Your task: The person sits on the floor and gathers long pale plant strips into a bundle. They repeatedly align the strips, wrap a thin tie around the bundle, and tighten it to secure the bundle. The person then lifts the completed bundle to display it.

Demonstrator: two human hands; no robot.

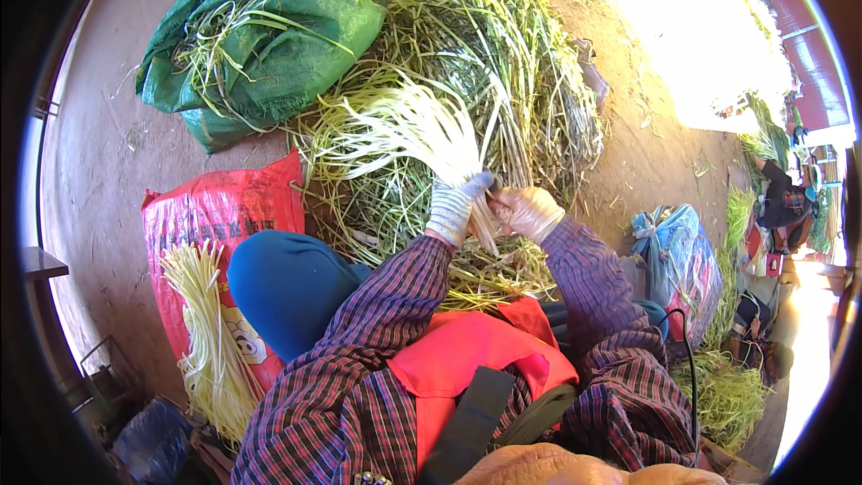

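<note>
A fanned bunch of pale, blanched chive-like stalks [431,131] is gripped near its base by my left hand [455,205], which wears a striped knit glove. The leaf ends spread up and to the left, and the cut-looking lower ends [483,225] stick out below the fist. Close against the right side of those stems, my right hand [528,212] has its fingers curled and pinched on them, in a thin pale glove. A small dark spot shows between the two hands; what it is cannot be made out. Under the hands lies a large heap of green-yellow stalks [485,34].
A green woven sack [323,34] with loose leaves lies at upper left. On a red printed sack [222,215] beside my blue-clad knee [289,283] rests another pale bunch [212,350]. A tied plastic bag [677,256] stands right. Another person [781,195] is at far right.
</note>
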